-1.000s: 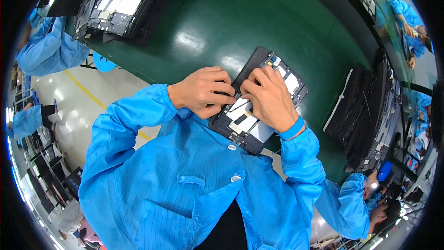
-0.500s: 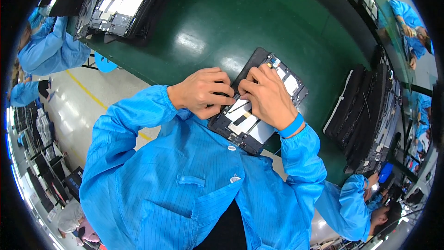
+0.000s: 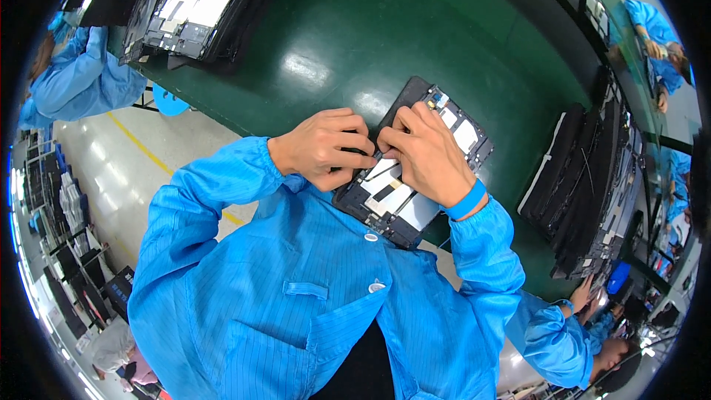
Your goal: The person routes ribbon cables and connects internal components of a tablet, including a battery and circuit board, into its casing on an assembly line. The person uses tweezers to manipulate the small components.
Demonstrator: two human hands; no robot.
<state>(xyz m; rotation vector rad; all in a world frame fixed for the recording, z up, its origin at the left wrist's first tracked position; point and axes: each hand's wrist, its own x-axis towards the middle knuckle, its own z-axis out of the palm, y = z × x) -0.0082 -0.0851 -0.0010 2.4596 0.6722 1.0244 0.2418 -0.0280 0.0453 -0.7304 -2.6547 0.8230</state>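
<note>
An opened tablet [image 3: 465, 135] lies slanted at the green table's near edge, its inside up, with white battery areas, dark boards and a black cover or pad along its far left side. My left hand [image 3: 326, 150] grips the tablet's left edge with curled fingers, the fingertips partly hidden. Over the tablet's middle, my right hand [image 3: 422, 150], with a blue band on its wrist, pinches with bent fingers close to the left fingertips. Whatever lies between the right fingertips is too small to make out.
A stack of opened tablets [image 3: 196, 7] stands at the far left of the green table [image 3: 333, 22]. Another stack of dark tablets [image 3: 574, 178] leans at the right. A co-worker in blue [image 3: 555, 337] sits at the lower right, another [image 3: 89, 78] at the left.
My hands and the tablet stay almost where they were; my right fingertips shift very slightly. The co-worker's hand at the lower right has moved by the right stack.
</note>
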